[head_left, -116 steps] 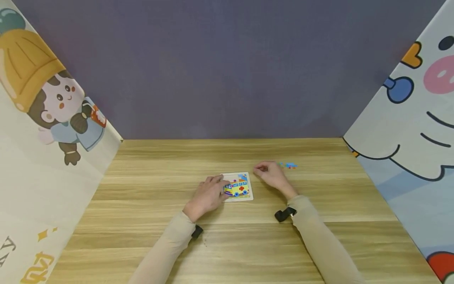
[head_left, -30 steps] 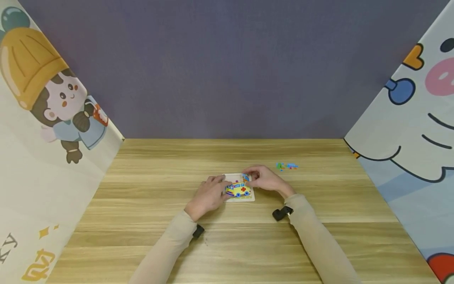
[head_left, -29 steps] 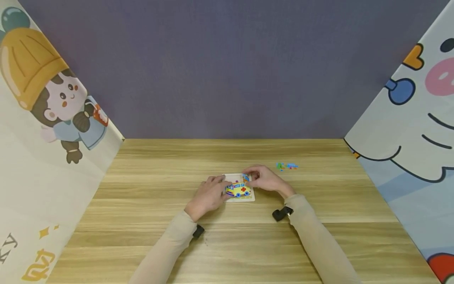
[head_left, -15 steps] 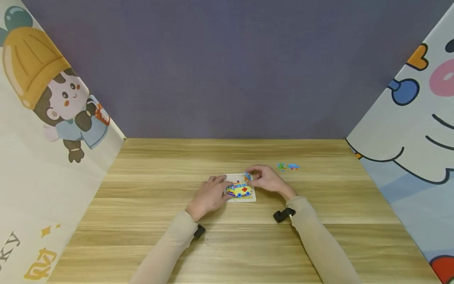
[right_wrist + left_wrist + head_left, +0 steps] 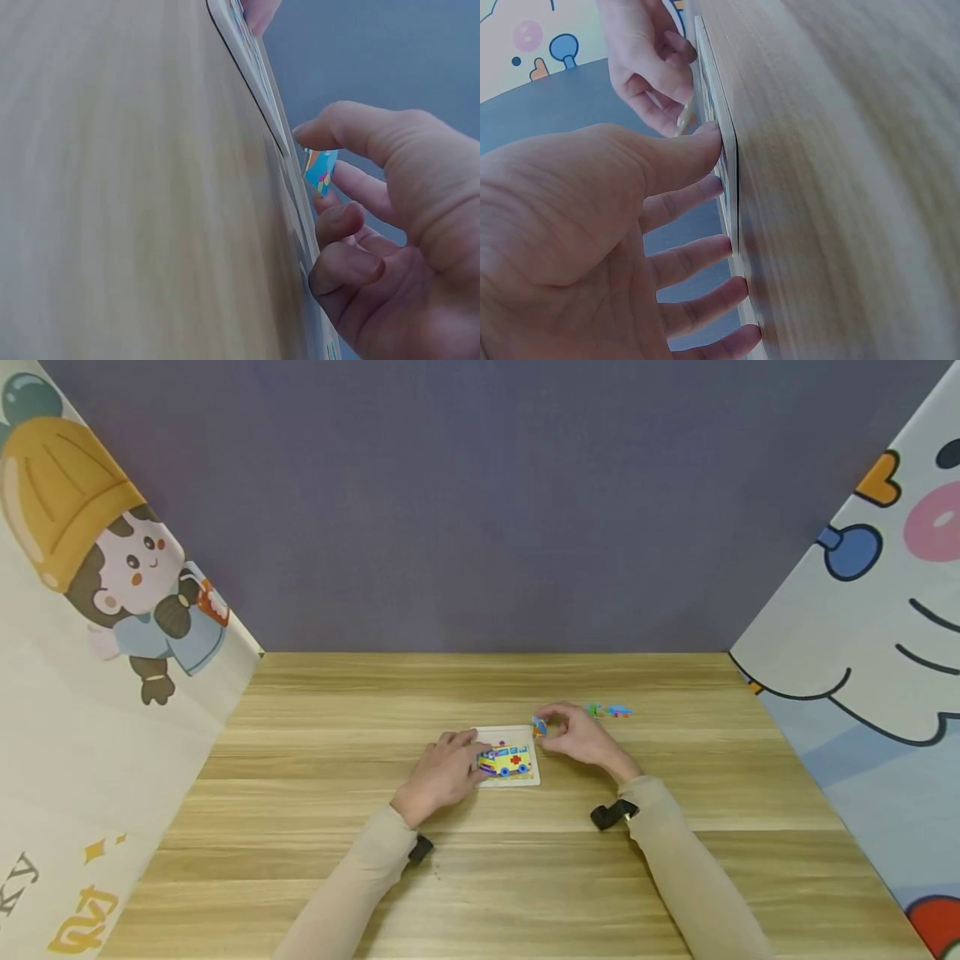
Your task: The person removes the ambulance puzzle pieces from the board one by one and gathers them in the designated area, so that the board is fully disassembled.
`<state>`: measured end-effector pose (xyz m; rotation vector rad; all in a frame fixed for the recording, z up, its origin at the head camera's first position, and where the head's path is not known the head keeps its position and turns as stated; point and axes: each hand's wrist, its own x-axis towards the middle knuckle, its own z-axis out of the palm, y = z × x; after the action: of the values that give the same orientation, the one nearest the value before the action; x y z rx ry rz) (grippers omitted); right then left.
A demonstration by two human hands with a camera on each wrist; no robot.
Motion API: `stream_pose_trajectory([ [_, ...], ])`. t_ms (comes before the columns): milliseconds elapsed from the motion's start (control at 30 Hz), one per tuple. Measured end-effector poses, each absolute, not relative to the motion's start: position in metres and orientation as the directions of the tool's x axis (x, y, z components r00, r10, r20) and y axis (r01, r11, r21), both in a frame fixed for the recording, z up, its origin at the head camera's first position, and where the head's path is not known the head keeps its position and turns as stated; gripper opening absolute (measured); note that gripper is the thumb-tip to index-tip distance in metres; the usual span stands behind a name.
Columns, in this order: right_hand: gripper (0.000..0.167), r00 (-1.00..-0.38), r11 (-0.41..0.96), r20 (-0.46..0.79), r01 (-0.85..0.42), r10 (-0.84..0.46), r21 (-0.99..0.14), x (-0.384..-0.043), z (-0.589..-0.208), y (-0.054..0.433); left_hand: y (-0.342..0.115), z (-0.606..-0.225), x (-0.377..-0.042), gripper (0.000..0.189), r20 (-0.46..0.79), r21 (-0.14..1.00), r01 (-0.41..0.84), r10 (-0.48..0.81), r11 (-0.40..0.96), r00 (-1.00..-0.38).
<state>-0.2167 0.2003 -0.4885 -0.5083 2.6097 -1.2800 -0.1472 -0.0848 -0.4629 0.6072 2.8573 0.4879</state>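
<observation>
A small jigsaw puzzle board [image 5: 506, 782] lies on the table with a yellow ambulance picture [image 5: 512, 761] assembled in its lower part; the upper strip is bare. My left hand [image 5: 442, 778] rests at the board's left side. In the left wrist view its thumb [image 5: 694, 152] presses the board near the edge, with the other fingers stretched out, tips down on board and table. My right hand [image 5: 583, 739] pinches a blue and orange puzzle piece [image 5: 539, 726] between thumb and fingers, at the board's upper right corner. Up close in the right wrist view, the puzzle piece [image 5: 321, 169] stands tilted.
Several loose puzzle pieces [image 5: 618, 711], blue and green with bits of red, lie just beyond the right hand. A grey panel [image 5: 480, 510] rises at the table's back edge. Cartoon-printed panels [image 5: 135, 610] flank both sides.
The blue and orange puzzle piece lay in the board's upper right corner; my right hand has gripped it, lifted it out and drawn it slightly right. The left hand stays put.
</observation>
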Motion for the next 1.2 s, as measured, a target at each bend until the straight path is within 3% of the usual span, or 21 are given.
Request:
stream_pose_trajectory([
  [900, 0.048, -0.955, 0.646, 0.041, -0.231, -0.295, -0.728, -0.218, -0.487, 0.256, -0.086, -0.461, -0.147, 0.049, -0.106, 0.349, 0.366, 0.424, 0.863, -0.9],
  [1200, 0.05, -0.975, 0.682, 0.009, -0.161, -0.221, -0.714, -0.216, -0.486, 0.276, -0.085, -0.459, -0.147, 0.05, -0.114, 0.338, 0.365, 0.423, 0.868, -0.899],
])
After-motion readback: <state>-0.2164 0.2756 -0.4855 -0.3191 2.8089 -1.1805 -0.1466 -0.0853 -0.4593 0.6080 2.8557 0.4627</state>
